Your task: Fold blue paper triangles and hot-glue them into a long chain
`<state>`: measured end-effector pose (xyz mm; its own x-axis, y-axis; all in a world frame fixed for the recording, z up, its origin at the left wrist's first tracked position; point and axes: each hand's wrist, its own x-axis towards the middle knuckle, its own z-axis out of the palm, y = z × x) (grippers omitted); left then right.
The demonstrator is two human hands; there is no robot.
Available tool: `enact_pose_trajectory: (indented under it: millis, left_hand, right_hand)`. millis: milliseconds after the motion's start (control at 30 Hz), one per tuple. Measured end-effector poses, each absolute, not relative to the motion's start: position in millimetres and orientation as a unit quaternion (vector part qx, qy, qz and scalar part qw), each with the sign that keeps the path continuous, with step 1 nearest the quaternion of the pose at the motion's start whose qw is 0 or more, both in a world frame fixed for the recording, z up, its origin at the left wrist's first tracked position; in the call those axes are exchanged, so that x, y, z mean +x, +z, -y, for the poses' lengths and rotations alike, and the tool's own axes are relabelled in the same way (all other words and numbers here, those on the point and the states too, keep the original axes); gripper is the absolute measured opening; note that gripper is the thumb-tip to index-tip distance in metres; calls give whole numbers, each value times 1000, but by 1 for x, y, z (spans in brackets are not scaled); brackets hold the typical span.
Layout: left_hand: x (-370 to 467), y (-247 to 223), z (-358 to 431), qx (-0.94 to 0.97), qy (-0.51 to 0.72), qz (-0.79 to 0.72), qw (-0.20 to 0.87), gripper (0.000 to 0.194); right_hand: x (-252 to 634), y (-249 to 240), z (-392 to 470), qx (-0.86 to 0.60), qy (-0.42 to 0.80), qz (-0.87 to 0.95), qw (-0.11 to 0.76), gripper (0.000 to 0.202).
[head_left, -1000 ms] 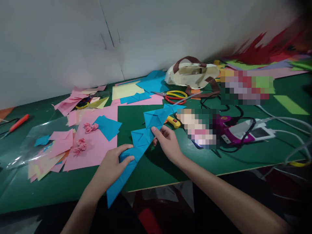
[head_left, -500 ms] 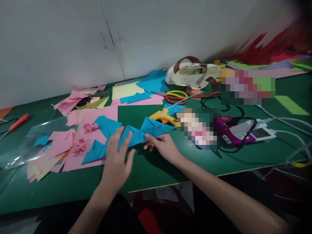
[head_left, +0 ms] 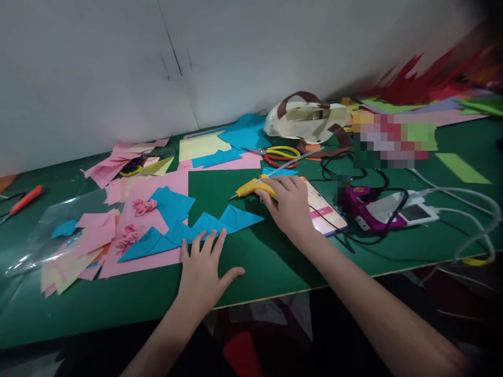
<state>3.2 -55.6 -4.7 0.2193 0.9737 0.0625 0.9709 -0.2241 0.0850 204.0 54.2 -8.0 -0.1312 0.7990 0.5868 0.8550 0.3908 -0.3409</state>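
Observation:
A row of joined blue folded-paper triangles (head_left: pixel 231 217) lies across the green table (head_left: pixel 255 277), its left part over pink paper (head_left: pixel 157 180). My left hand (head_left: pixel 202 272) rests flat with fingers spread, its fingertips at the lower edge of the row. Above the row's right end is a yellow glue gun (head_left: pixel 251 187) with a glue stick out of its back. My right hand (head_left: pixel 291 207) is wrapped round the glue gun's body, hiding its handle. A phone (head_left: pixel 324 209) lies just right of that hand.
Pink paper flowers (head_left: pixel 128 238) and loose paper scraps (head_left: pixel 98 230) lie at left. Scissors (head_left: pixel 279 156) and a cream bag (head_left: pixel 306 128) stand behind. A purple power strip (head_left: pixel 361 209) with tangled cables is at right. An orange-handled tool (head_left: pixel 27 200) lies far left.
The blue paper row has been laid down on the table. My right hand has let go of it and moved up and right onto the glue gun. My left hand has lowered and shifted right.

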Motion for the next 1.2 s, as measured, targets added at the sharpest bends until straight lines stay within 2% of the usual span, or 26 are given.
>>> enact_pose_trajectory:
  millis: [200,300,467,600,833,1033,1133,1200]
  left_hand:
    - [1,-10,54,804,88,-587,32,74]
    - [0,-15,53,821,116,-558,39,72]
    - [2,-15,54,816,114,-565,42,75]
    - [2,-12,55,815,95,-569,54,77]
    - [-2,-12,54,819,109,-561,48,71]
    - [-1,-9,54,829,105,-547,35,64]
    - [1,-8,54,828,104,-551,29,54]
    - [2,-8,54,819,115,-561,25,39]
  right_hand:
    - [203,-14,-61,-617,-84,752,218,38]
    - [200,-14,-67,-622,-86,757,182,38]
    - [200,-18,-75,-646,-102,735,179,43]
    - [204,-20,-72,-646,-125,737,157,36]
    - [205,-13,-72,-659,-49,746,80,29]
    - [205,-11,-71,-630,-16,770,96,32]
    - [203,-10,-68,-575,10,810,114,36]
    - [203,-10,-68,-557,16,821,126,39]
